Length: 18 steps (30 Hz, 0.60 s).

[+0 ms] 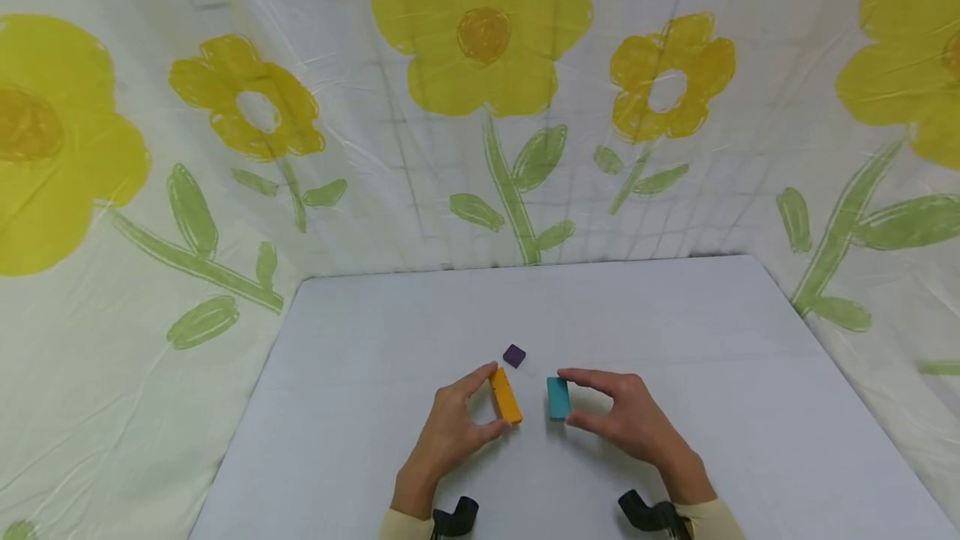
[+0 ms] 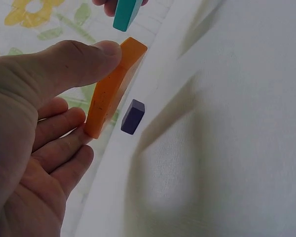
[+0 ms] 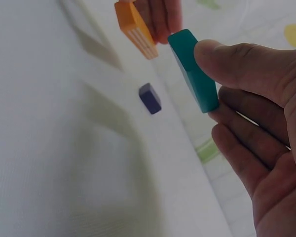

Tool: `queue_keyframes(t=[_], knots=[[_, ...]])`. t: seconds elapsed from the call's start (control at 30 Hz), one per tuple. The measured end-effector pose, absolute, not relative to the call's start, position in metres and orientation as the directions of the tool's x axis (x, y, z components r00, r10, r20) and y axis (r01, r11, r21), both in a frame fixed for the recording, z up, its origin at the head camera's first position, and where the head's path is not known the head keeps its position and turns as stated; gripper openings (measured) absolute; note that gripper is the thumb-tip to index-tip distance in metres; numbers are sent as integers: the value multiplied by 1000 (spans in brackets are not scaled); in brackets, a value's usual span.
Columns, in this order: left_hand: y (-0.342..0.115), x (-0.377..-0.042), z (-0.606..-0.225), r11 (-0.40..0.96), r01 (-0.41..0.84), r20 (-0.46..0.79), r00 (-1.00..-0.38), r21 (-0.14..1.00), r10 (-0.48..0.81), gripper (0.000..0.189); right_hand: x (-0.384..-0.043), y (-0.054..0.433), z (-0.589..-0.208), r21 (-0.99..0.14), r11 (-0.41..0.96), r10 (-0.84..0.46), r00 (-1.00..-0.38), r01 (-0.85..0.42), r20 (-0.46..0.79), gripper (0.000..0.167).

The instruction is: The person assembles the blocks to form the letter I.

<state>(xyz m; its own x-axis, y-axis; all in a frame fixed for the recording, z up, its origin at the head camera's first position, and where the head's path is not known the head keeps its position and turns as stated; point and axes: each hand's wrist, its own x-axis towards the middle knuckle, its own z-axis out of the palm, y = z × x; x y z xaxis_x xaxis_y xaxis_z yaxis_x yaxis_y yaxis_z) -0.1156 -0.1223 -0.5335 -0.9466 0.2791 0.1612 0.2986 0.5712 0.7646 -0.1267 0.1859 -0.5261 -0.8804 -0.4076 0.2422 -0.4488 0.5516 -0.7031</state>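
Observation:
Between thumb and fingertips my left hand (image 1: 461,423) pinches an orange block (image 1: 506,396) by its two ends, raised over the table. My right hand (image 1: 630,415) likewise pinches a shorter teal block (image 1: 558,398) at its ends, a small gap to the right of the orange one. Both blocks appear in each wrist view, the orange block (image 2: 113,89) close in the left and the teal block (image 3: 193,71) close in the right. A small dark purple block (image 1: 514,356) lies on the table just beyond the two hands, touched by neither.
The white table (image 1: 360,340) spreads out around the hands, its far edge meeting a hanging white cloth (image 1: 360,223) printed with yellow flowers. Dark straps with mounts (image 1: 456,517) sit at the wrists. Shadows of the hands fall on the tabletop.

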Motion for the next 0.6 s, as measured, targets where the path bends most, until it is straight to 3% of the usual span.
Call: queue_keyframes(t=[0.6], knots=[[-116, -123, -532, 559, 311, 129, -932, 769, 340, 80, -114, 179, -521, -704, 511, -451, -851, -493, 269, 58]])
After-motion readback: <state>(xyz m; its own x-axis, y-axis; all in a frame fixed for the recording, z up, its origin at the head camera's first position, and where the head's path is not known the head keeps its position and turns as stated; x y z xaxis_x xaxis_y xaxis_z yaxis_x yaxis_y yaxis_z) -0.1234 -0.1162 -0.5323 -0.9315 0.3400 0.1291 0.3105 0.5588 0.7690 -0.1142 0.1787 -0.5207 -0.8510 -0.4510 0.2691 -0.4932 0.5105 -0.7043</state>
